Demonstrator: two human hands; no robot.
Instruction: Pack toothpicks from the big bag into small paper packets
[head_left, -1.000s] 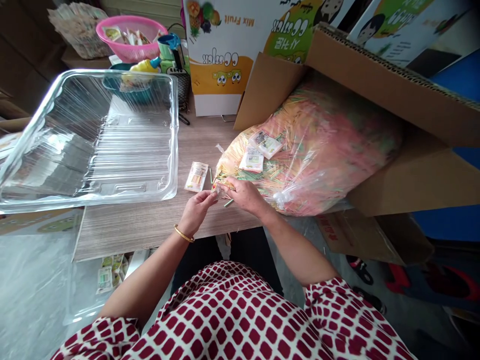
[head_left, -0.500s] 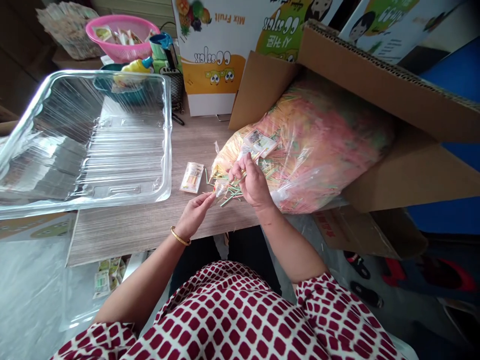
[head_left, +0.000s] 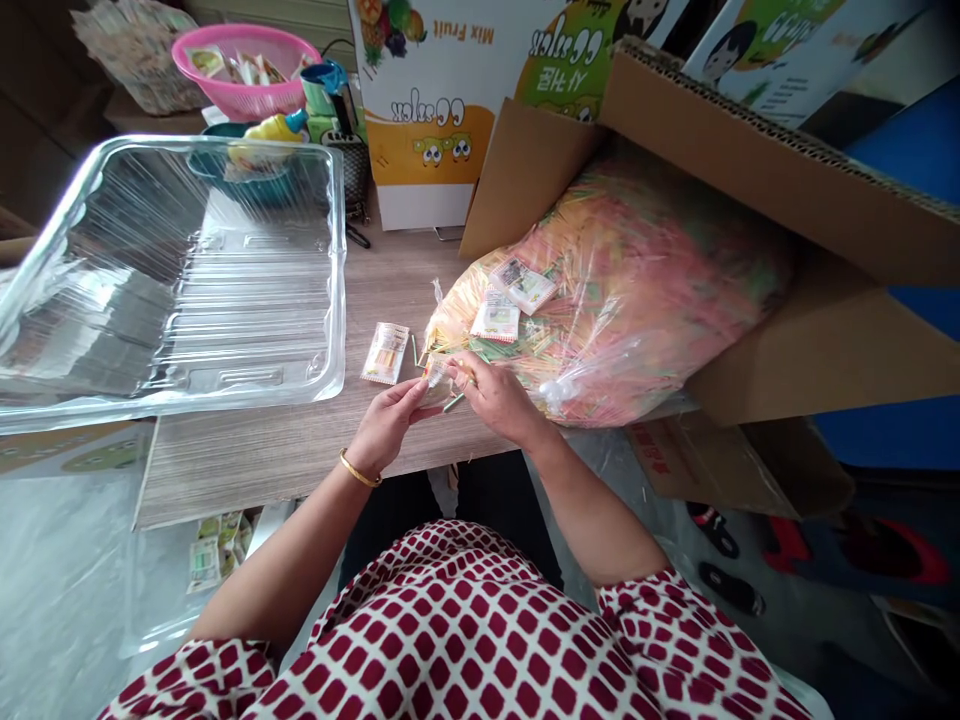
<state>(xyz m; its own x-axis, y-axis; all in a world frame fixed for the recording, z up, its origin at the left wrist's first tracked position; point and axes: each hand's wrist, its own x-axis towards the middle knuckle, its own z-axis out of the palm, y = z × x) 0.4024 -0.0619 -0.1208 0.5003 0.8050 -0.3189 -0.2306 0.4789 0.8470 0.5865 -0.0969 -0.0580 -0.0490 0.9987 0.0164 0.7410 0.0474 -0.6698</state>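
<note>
My left hand (head_left: 390, 422) pinches a small clear plastic packet (head_left: 436, 370) between thumb and fingers above the table edge. My right hand (head_left: 495, 395) is closed, with its fingertips at the packet's right side; a yellowish bit shows between the fingers, mostly hidden. Just beyond the hands, thin coloured sticks (head_left: 491, 350) spill from the mouth of a big clear bag (head_left: 637, 290) full of them. Two printed packets lie on the bag: a white one (head_left: 496, 316) and a greyish one (head_left: 523, 286). Left of the hands, a filled packet (head_left: 385, 353) lies flat on the table.
A large clear plastic tray (head_left: 255, 385) stands on the table's left side. An open cardboard box (head_left: 825, 340) surrounds the bag at right. Behind are a printed carton (head_left: 427, 100), a pink basket (head_left: 255, 98) and a teal bowl (head_left: 262, 190). Slippers (head_left: 731, 588) lie on the floor.
My right hand has come down and left from the stick pile to the packet in my left hand. The white packet on the bag now shows fully.
</note>
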